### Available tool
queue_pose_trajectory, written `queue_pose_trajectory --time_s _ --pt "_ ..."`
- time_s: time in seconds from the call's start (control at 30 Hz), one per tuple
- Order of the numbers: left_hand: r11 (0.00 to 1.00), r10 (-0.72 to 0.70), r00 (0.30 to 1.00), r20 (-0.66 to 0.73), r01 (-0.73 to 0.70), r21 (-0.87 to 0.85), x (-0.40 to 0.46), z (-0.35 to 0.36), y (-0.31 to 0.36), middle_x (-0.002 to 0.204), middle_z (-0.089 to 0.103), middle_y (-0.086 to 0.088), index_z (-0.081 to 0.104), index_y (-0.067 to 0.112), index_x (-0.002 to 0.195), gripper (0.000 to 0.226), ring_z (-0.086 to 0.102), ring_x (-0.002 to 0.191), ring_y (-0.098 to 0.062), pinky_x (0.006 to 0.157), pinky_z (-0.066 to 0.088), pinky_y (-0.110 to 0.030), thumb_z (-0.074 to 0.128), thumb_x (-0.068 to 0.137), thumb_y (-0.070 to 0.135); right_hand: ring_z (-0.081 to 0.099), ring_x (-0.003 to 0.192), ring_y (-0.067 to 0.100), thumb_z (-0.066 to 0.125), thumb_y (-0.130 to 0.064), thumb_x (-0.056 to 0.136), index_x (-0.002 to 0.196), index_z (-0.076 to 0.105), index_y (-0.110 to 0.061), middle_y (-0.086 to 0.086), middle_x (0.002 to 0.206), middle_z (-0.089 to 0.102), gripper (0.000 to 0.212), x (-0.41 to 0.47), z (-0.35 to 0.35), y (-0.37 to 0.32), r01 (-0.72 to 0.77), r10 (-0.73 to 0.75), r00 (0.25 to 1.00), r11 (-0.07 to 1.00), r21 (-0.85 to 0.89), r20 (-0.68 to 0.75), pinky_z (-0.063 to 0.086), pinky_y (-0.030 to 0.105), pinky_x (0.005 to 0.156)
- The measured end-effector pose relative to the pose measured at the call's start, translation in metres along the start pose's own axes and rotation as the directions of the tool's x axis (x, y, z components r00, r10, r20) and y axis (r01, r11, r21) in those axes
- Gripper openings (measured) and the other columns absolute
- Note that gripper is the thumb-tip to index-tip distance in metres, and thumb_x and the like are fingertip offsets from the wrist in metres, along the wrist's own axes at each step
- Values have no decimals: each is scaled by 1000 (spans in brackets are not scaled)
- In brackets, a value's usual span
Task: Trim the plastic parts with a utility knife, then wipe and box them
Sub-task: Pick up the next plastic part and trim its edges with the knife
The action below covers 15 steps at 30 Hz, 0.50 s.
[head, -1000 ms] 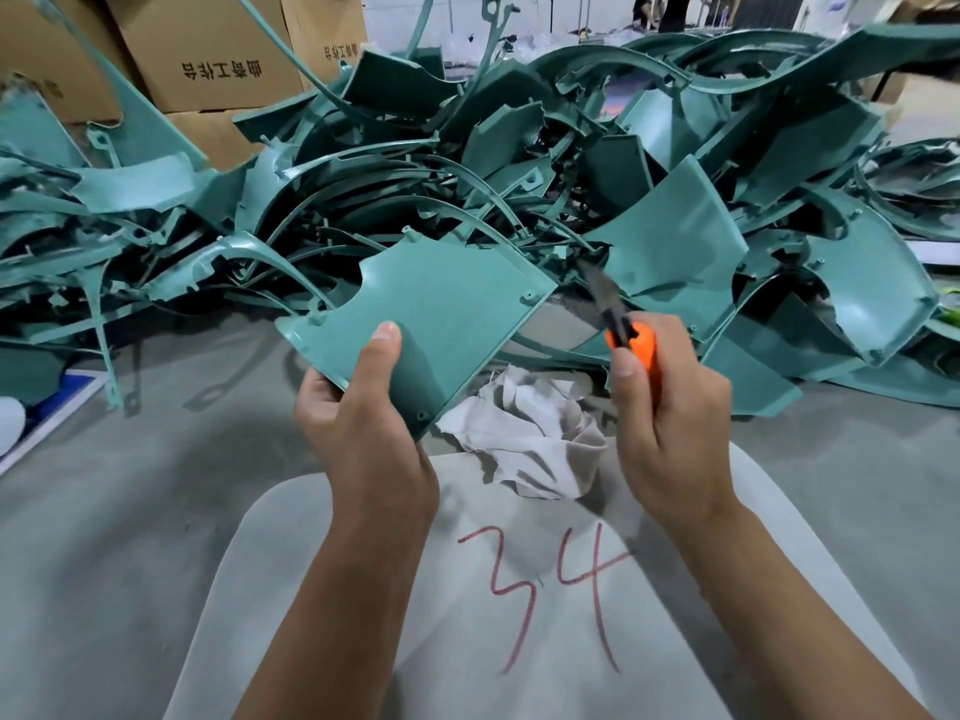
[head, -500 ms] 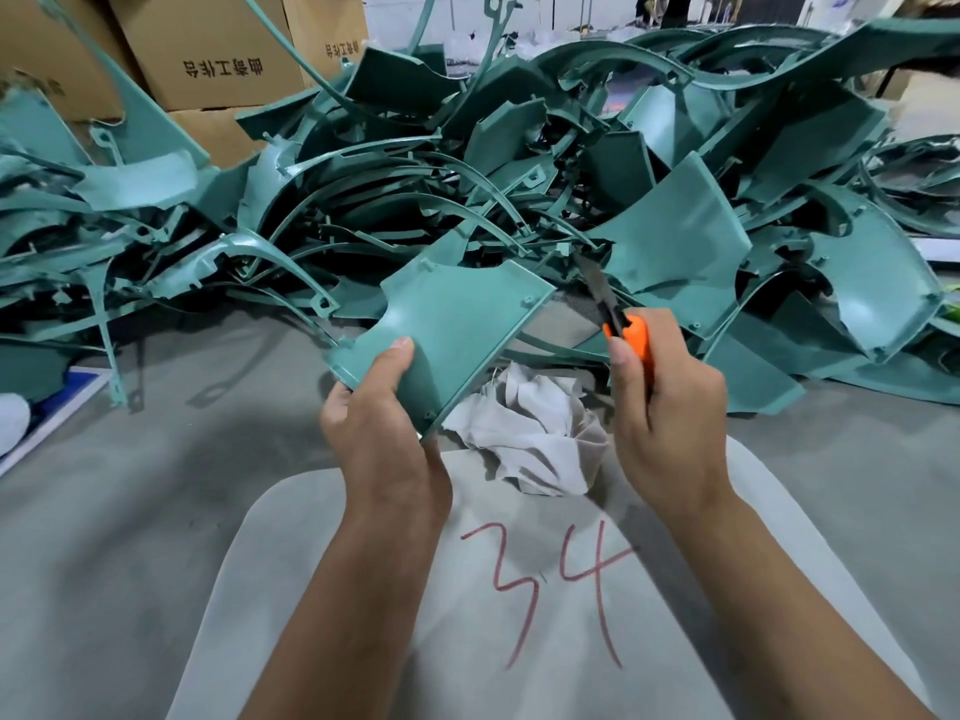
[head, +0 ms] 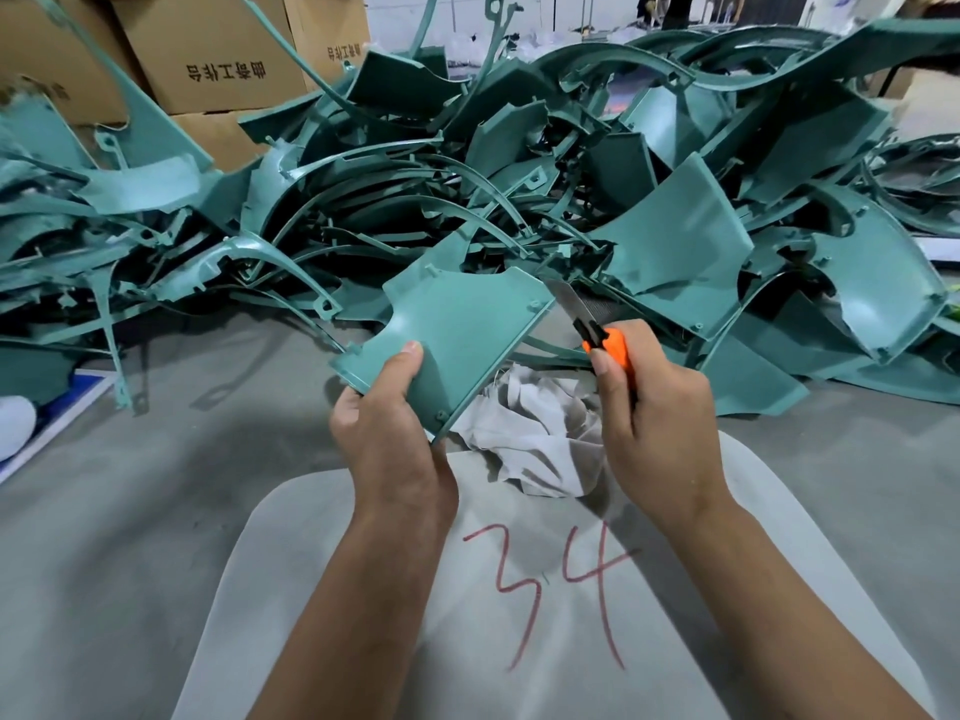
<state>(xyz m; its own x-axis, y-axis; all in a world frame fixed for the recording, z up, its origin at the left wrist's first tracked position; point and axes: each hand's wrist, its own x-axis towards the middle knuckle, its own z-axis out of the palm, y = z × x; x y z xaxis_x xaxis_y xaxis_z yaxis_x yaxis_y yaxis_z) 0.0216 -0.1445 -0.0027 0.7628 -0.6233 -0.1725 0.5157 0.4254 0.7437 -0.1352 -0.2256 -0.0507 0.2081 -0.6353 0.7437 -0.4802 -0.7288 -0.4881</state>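
The left hand [head: 387,433] is gripping the teal plastic part [head: 457,335], tilting its right edge toward the utility knife [head: 587,324] that the right hand [head: 654,423] is clasping for trimming

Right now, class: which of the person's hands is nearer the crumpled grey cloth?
Right. The right hand with the knife overlaps the cloth's right edge; the left hand sits just left.

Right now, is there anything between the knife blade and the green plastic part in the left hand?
Nothing visible. The knife in the right hand points at the top right corner of the plastic part, open air between them.
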Motion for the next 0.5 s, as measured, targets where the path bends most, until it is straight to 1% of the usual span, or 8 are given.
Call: queue_pose_trajectory --time_s 0.07,0.17,0.23,0.3,0.33,0.4,0.5 --pt "1000 19 1000 -15 -19 13 0 0 0 78 78 -1 66 10 95 10 75 69 -15 63 62 -31 70 90 2 42 48 24 42 -34 111 96 52 -10 -5 59 44 30 1 1 0 -15 15 1000 1000 -9 7 37 42 47" --pt "999 40 999 -36 -39 22 1 0 0 78 77 0 66 11 91 10 75 70 -14 66 62 -30 70 90 2 45 49 22 43 -32 111 96 51 -13 -1 59 48 26 0 2 -2 -29 28 999 999 45 32 39 44 46" --pt "999 42 999 -34 -42 23 1 0 1 82 78 -2 67 11 92 9 75 74 -16 72 64 -33 71 91 3 44 48 18 42 -31 111 96 51 -13 -2 59 47 25 -1 3 -5 -12 12 1000 999 53 12 38 42 45" --pt "999 38 999 -29 -37 20 0 0 1 84 78 -3 67 11 94 9 76 76 -17 75 64 -35 70 91 3 42 48 14 41 -30 112 95 49 -14 -3 60 46 25 -1 2 -7 1 1 999 998 62 -33 36 36 46" --pt "999 34 999 -28 -34 19 0 0 0 84 78 -3 67 10 95 9 76 76 -18 74 64 -34 70 91 3 41 48 13 40 -30 112 94 48 -15 -4 60 46 25 0 2 -7 5 -1 999 998 66 -50 35 34 47" --pt "999 32 999 -28 -31 18 -1 1 1 83 78 -3 66 10 94 9 76 75 -17 71 64 -33 70 91 3 40 49 13 40 -30 112 94 49 -15 -4 60 46 25 0 2 -6 7 -5 999 998 55 -49 35 35 47" --pt "1000 21 1000 -21 -21 7 -4 2 0 81 78 -2 66 10 94 9 76 72 -17 63 61 -29 69 91 2 43 49 16 40 -33 111 95 51 -13 -3 61 47 28 -1 3 -7 0 -1 1000 998 57 18 36 38 46"
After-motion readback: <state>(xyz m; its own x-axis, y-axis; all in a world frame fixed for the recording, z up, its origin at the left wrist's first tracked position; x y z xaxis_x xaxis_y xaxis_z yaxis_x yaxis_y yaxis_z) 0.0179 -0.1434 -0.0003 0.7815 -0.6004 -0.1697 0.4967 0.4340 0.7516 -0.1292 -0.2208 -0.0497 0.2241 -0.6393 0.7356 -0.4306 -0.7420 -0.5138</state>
